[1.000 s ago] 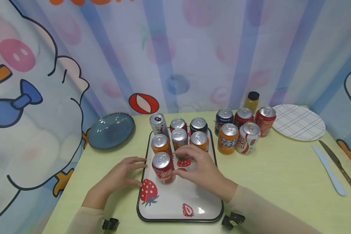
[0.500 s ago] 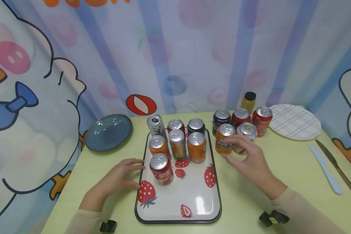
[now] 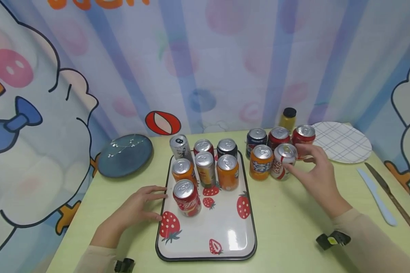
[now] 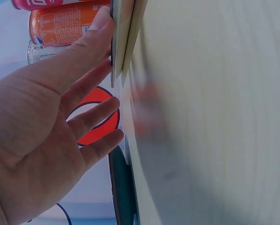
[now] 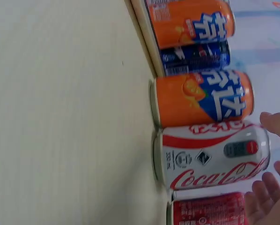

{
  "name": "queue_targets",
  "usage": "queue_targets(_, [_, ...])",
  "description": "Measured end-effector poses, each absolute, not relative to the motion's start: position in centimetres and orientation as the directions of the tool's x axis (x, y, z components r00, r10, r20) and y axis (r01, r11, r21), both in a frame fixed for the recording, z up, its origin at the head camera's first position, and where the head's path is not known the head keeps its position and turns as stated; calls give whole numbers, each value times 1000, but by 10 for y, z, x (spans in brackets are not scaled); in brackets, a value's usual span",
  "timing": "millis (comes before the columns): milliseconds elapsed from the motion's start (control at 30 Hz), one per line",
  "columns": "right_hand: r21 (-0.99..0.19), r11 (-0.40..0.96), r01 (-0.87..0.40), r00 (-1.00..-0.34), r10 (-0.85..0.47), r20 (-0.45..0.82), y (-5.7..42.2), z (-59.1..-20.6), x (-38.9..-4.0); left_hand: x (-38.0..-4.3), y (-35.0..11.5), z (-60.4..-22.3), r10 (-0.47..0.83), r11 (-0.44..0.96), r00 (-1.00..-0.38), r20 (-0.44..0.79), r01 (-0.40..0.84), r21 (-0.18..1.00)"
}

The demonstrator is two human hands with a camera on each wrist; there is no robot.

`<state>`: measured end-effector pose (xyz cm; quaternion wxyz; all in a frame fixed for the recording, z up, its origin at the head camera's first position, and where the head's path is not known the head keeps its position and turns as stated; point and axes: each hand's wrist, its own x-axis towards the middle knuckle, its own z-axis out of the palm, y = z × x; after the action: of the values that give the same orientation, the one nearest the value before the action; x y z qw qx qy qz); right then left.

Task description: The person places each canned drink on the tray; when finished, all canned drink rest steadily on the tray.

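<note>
My left hand (image 3: 136,208) rests with spread, fairly straight fingers at the left edge of the strawberry-patterned tray (image 3: 225,227). Its thumb (image 4: 91,40) touches the tray's rim in the left wrist view. On the tray stand several drink cans; nearest is a red can (image 3: 187,199), with an orange can (image 3: 227,172) and a slim can (image 3: 205,170) behind. My right hand (image 3: 322,182) reaches around a white Coca-Cola can (image 3: 283,163), thumb on its near side and fingers beyond its right side. In the right wrist view, the fingers (image 5: 259,201) look apart from that can (image 5: 215,154).
Beside the white can stand an orange can (image 3: 260,163), a dark blue can (image 3: 255,142) and red cans (image 3: 302,137). Behind them is a black-lidded jar (image 3: 288,119). A checked plate (image 3: 345,142), two knives (image 3: 377,197) and a dark blue plate (image 3: 124,157) lie around.
My right hand has let go of the slim can on the tray and moved right, past the orange can, to the white Coca-Cola can. My left hand stays by the tray.
</note>
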<state>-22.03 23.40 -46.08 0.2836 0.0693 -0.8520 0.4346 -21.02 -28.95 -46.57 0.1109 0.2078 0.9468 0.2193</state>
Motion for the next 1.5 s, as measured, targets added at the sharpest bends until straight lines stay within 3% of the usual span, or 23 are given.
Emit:
queue_targets(333, [-790, 557, -257, -933, 70, 352, 245, -466, -239, -209, -290, -467, 435, 817, -892, -125, 333, 471])
queue_targets(533, [-812, 523, -259, -940, 56, 335, 245, -466, -244, -208, -291, -466, 430, 816, -894, -124, 326, 477])
queue_targets(800, [-843, 499, -203, -936, 153, 316, 242, -473, -237, -208, -291, -467, 447, 810, -888, -108, 350, 471])
queue_targets(1133, [-829, 497, -255, -920, 138, 366, 226, -461, -206, -207, -291, -466, 437, 817, -892, -114, 341, 465])
queue_targets(1500, [-796, 405, -450, -880, -51, 472, 179, -445, -173, -209, -292, -467, 465, 805, -881, -81, 383, 453])
